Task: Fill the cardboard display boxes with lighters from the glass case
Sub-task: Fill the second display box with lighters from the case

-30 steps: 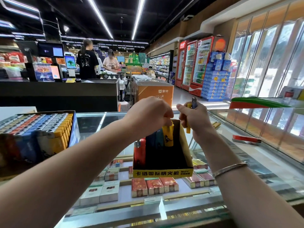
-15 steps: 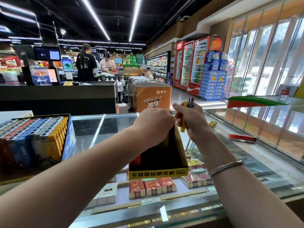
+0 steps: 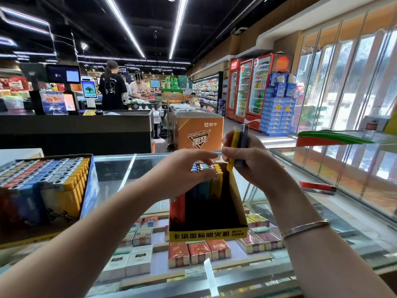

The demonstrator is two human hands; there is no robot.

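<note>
A black and yellow cardboard display box (image 3: 208, 234) stands on the glass case (image 3: 116, 171). Its far end holds a row of upright lighters (image 3: 206, 183), blue and yellow, with a red one at the left. My left hand (image 3: 182, 168) hovers over that row, its fingers stretched out towards my right hand and holding nothing. My right hand (image 3: 247, 160) grips a yellow lighter and a dark blue lighter (image 3: 238, 145) upright, just above the box's far right corner.
A full display box of lighters (image 3: 43, 186) sits at the left on the case. A loose red lighter (image 3: 318, 187) lies on the glass at the right. Cigarette packs (image 3: 199, 252) fill the case below. A checkout counter (image 3: 75, 130) with two people stands behind.
My left hand has lifted off the lighters in the box and straightened its fingers towards the right hand. The right hand has kept its two lighters and stayed near the box's far corner.
</note>
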